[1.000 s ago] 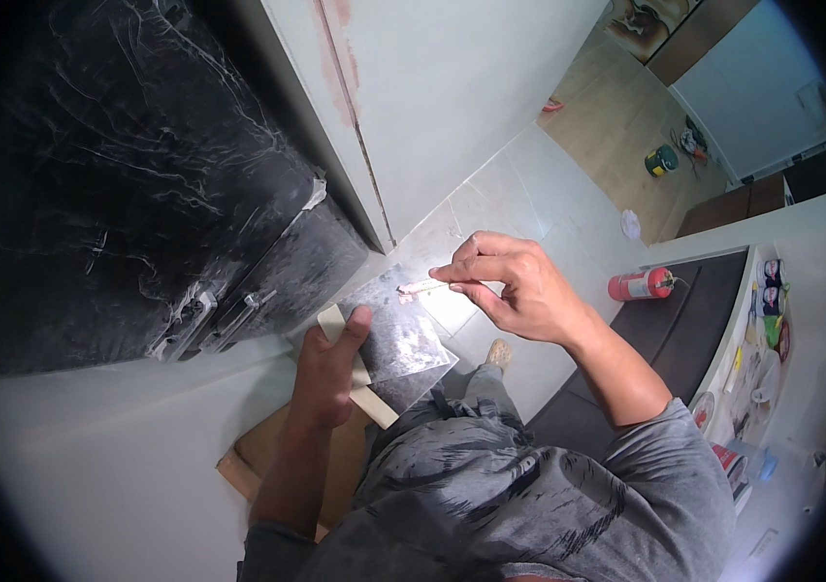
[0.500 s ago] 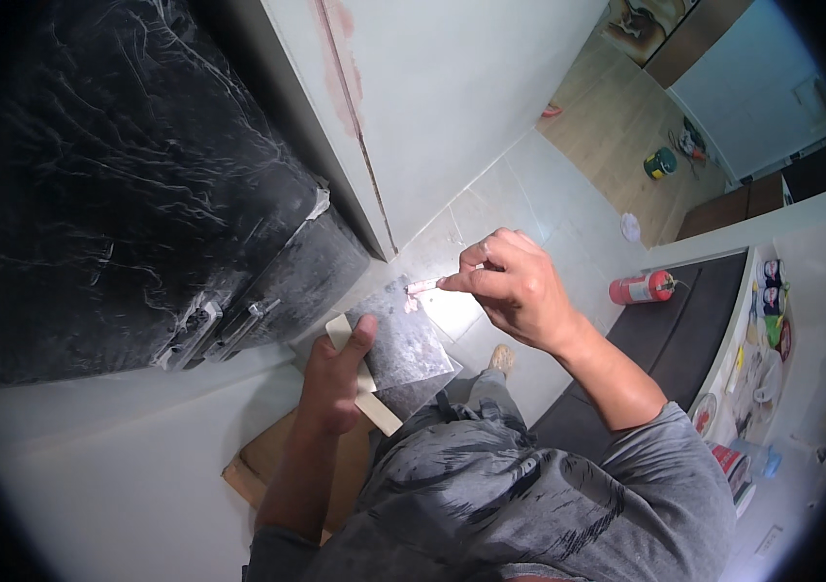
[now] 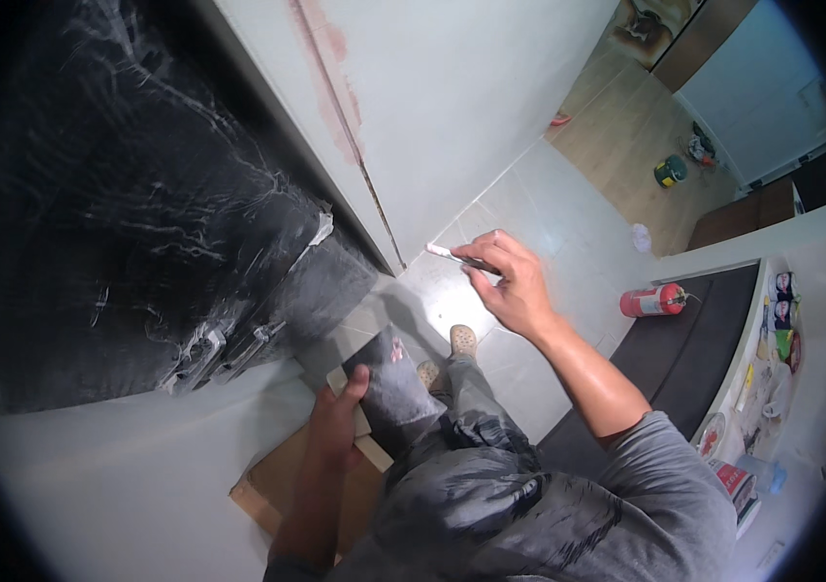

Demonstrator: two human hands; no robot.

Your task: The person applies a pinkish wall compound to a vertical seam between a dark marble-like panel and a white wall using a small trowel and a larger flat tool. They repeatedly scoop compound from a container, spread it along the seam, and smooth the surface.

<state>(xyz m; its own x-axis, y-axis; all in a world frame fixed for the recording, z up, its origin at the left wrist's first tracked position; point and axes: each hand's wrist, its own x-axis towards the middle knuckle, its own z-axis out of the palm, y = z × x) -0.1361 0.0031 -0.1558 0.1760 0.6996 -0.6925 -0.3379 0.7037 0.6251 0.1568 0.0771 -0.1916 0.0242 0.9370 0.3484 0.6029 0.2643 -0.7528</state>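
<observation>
My left hand (image 3: pixel 340 417) grips a stack of mottled grey plates (image 3: pixel 386 388) with pale wooden strips along the left side; a small pink-white smear (image 3: pixel 396 350) lies on the top plate. My right hand (image 3: pixel 510 281) pinches a small, slim tool (image 3: pixel 466 259) whose tip carries whitish paste, held above the plates near the foot of a white wall edge (image 3: pixel 432 145). A narrow groove (image 3: pixel 369 184) with pink patches runs down that edge.
A black plastic-covered panel (image 3: pixel 131 204) is at left. A cardboard sheet (image 3: pixel 272 485) lies below, above the tiled floor (image 3: pixel 529 378). At right are a red extinguisher (image 3: pixel 653 299) on a dark bench and a cluttered white shelf (image 3: pixel 752 407). A green bucket (image 3: pixel 670 171) stands in the further room.
My right hand has lifted the tool off the plates, up toward the wall edge. The plates have dropped lower and tilted. Both of my feet now show, a step apart.
</observation>
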